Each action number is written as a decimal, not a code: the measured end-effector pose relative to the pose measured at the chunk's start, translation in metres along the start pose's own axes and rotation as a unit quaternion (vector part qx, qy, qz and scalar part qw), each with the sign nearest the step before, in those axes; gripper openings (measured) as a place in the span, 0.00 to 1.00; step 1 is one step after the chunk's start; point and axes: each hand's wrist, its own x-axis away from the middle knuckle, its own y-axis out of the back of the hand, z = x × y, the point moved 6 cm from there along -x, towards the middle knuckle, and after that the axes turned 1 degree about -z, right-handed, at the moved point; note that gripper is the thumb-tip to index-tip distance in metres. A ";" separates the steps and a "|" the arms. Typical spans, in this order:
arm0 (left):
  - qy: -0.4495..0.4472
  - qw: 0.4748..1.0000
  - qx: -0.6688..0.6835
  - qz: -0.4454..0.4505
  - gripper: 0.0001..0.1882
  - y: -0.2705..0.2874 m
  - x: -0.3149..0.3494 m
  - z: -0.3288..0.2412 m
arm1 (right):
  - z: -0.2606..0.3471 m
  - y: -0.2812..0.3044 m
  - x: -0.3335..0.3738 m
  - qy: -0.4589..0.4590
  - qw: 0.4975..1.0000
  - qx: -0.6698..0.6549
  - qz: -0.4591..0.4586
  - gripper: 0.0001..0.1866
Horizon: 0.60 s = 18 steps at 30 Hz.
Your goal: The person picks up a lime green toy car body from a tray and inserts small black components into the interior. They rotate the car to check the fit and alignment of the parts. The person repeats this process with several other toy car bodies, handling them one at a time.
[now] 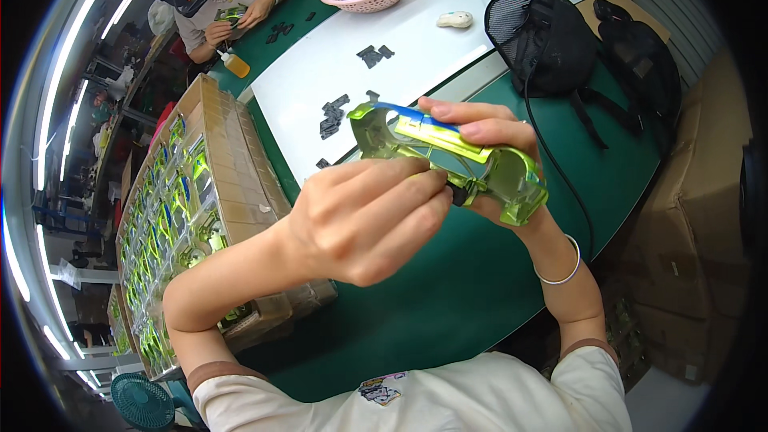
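A translucent yellow-green plastic shell, curved like a goggle frame and with a blue strip along its top, is held up above the table. My right hand grips it from the far right side, fingers over the top edge and the rest of the hand behind it. My left hand is closed in front of the shell, its fingertips pressed together at the shell's middle. A small black piece shows right at those fingertips, partly hidden by them.
Black pieces lie in groups on the white board; a pink basket holds more. At left, a carton contains many green shells. Black bags and a cable are at right. Across the table, a co-worker handles a similar part.
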 end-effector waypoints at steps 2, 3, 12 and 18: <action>0.007 1.000 0.000 0.011 0.10 0.000 -0.001 -0.006 | 0.004 -0.004 0.000 0.015 0.999 0.034 0.015 0.21; 0.009 1.000 -0.005 0.005 0.10 0.001 -0.001 -0.008 | 0.005 -0.004 0.000 0.025 0.999 0.039 0.012 0.21; 0.005 1.000 0.000 0.027 0.13 -0.003 0.005 0.000 | 0.010 -0.008 -0.001 0.049 0.998 0.022 0.014 0.20; 0.018 0.997 0.068 0.013 0.14 -0.007 0.007 0.002 | 0.008 -0.007 -0.002 0.064 0.998 0.013 0.018 0.18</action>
